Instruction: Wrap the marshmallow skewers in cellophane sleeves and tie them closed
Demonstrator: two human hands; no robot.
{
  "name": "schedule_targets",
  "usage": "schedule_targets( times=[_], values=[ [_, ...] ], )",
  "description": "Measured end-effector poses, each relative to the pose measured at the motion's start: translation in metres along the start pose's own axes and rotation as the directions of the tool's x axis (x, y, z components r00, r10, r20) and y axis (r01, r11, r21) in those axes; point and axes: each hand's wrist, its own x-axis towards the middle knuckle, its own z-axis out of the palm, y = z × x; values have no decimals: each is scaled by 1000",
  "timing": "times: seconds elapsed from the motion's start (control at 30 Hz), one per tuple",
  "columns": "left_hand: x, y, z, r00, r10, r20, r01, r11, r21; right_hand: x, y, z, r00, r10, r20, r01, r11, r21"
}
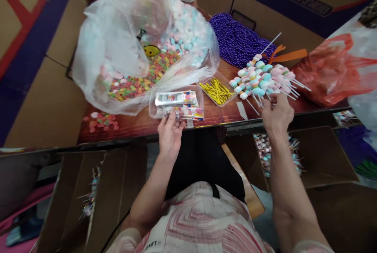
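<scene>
My left hand (171, 135) is at the front of a clear plastic tub (151, 103). Its thumb and fingers pinch a clear printed plastic sleeve (193, 113), which lies across the tub's near side. More silvery printed sleeves (173, 98) are stacked in the tub. Over on the right, my right hand (278, 115) has its fingers closed at the stick ends of a pile of marshmallow skewers (259, 76). The fingertips are partly hidden, but a stick appears to be between them. The skewers carry pastel pink, blue, white and yellow marshmallows.
A big clear bag (123, 44) holds marshmallows and gummy rings. Yellow twist ties (217, 91) fill a small tray. Purple bead strings (235, 39) and a red plastic bag (326, 72) lie behind and right. Loose gummies (103, 121) sit left. Cardboard boxes (326, 158) stand below the table edge.
</scene>
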Motion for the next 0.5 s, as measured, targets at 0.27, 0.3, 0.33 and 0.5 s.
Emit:
schedule_targets(
  times=[0.27,0.3,0.33,0.5],
  values=[
    [-1,8,-1,989,-141,-36,137,986,-90,13,8,16,984,-175,18,176,978,-115],
    [0,10,-1,987,-152,-43,147,985,-95,7,3,13,980,-198,-21,196,977,-84],
    [1,11,-2,986,-159,-48,154,983,-99,0,-4,10,975,-217,-56,214,976,-47],
    [4,13,-5,984,-172,-52,164,979,-120,-58,-45,-8,973,-229,41,215,953,214]
  ],
)
